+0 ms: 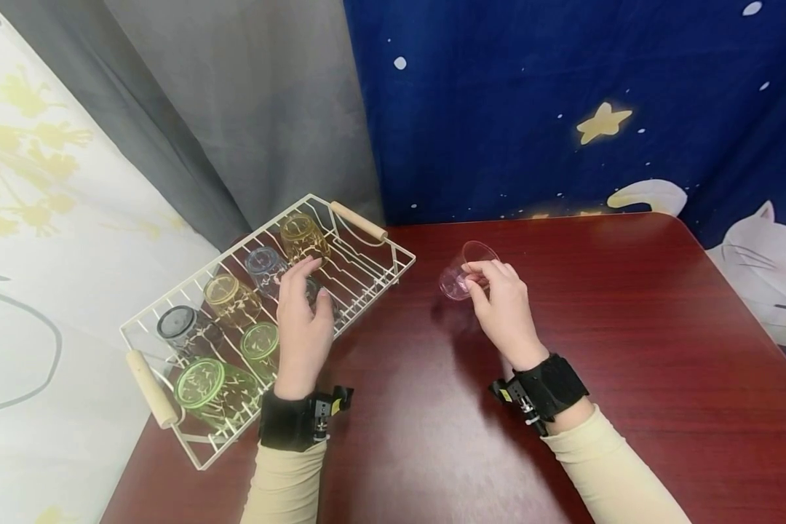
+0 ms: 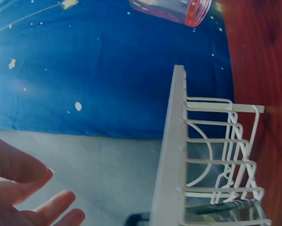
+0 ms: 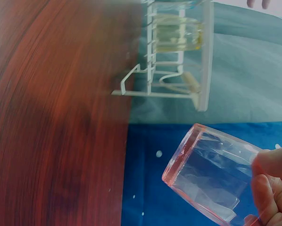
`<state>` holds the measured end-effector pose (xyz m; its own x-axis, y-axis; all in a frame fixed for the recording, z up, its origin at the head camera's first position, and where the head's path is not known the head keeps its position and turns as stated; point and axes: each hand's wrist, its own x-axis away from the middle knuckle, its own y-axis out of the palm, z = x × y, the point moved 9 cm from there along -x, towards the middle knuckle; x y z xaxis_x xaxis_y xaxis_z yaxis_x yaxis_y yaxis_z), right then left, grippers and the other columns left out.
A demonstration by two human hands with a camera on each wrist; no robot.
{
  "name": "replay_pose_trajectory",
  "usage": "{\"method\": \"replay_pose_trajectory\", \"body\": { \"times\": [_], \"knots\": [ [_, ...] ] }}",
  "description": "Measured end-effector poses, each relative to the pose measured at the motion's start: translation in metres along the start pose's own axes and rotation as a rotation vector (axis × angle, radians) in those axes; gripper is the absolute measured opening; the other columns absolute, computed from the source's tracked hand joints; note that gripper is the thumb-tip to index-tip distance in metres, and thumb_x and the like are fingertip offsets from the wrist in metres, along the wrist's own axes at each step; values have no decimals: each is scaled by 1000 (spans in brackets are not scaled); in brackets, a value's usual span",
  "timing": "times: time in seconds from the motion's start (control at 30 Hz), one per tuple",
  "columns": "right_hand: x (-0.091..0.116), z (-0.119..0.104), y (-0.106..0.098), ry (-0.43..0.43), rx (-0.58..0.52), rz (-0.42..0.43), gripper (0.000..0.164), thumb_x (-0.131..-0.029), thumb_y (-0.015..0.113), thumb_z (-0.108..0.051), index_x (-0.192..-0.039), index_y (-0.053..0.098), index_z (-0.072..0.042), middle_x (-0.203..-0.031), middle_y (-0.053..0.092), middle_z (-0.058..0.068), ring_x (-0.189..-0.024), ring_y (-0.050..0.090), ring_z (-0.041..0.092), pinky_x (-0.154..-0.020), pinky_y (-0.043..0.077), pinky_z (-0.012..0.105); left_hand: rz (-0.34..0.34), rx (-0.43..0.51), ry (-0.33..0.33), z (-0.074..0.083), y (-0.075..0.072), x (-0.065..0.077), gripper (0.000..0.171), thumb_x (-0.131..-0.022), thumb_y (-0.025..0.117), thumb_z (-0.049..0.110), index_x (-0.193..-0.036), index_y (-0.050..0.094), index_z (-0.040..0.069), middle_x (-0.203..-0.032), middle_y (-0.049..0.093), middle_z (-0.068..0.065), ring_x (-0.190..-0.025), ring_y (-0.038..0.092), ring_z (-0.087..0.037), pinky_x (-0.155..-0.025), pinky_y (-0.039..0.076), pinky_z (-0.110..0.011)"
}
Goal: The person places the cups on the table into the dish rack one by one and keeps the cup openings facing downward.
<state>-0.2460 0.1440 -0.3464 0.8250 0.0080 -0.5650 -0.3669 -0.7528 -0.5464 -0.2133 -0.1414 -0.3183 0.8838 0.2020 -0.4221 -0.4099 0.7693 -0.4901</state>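
My right hand (image 1: 506,309) pinches a clear pink glass (image 1: 455,284) near its rim, above the table to the right of the rack. The glass is tilted, its thick pink base pointing down and left in the head view; the right wrist view shows thumb and fingers on its rim end. My left hand (image 1: 301,320) hovers over the white wire rack (image 1: 367,305), fingers loosely extended and holding nothing. Below that hand, a dark glass (image 2: 226,212) in the rack is mostly hidden in the head view.
Upside down in the rack stand green glasses (image 1: 199,382), a grey glass (image 1: 178,322), amber glasses (image 1: 224,291) and a blue glass (image 1: 265,263). Wooden handles (image 1: 359,220) stick up at both rack ends. Curtains (image 1: 485,109) hang behind the red-brown table (image 1: 406,437).
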Motion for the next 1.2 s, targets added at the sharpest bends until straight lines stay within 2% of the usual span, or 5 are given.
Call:
{"method": "replay_pose_trajectory", "body": {
  "times": [0.2,0.43,0.6,0.87,1.2],
  "knots": [
    [4,-7,-9,70,-78,31,20,-87,68,-5,-106,70,-4,-91,70,12,-84,66,24,-75,51,38,-32,32,49,15,6,0,45,-91,52,3,-136,51,7,-143,49,-10,-137,43,-23,-115,34,-42],
    [11,-16,-19,131,-161,73,18,-86,71,-9,-104,71,-8,-92,73,7,-80,61,4,-71,43,11,-110,13,106,28,26,2,42,-93,53,8,-135,51,7,-135,54,-10,-117,54,-26,-102,43,-42],
    [17,-19,-23,166,-221,95,18,-85,73,-11,-102,72,-10,-89,74,7,-76,56,-8,-66,41,11,-130,20,158,36,37,5,42,-92,55,8,-134,53,7,-132,57,-11,-126,52,-23,-108,42,-41],
    [26,-20,-19,246,-383,71,17,-87,71,-12,-103,71,-6,-93,72,10,-79,61,-7,-72,49,6,-209,43,207,46,58,11,42,-94,57,13,-135,52,8,-134,57,-9,-127,52,-21,-109,42,-40],
    [35,-21,-14,327,-627,102,19,-86,69,0,-103,65,5,-90,66,-15,-84,64,-1,-77,55,12,-359,64,212,45,86,18,58,-93,63,31,-144,44,13,-144,50,-7,-134,47,-20,-115,38,-42]
  ]
}}
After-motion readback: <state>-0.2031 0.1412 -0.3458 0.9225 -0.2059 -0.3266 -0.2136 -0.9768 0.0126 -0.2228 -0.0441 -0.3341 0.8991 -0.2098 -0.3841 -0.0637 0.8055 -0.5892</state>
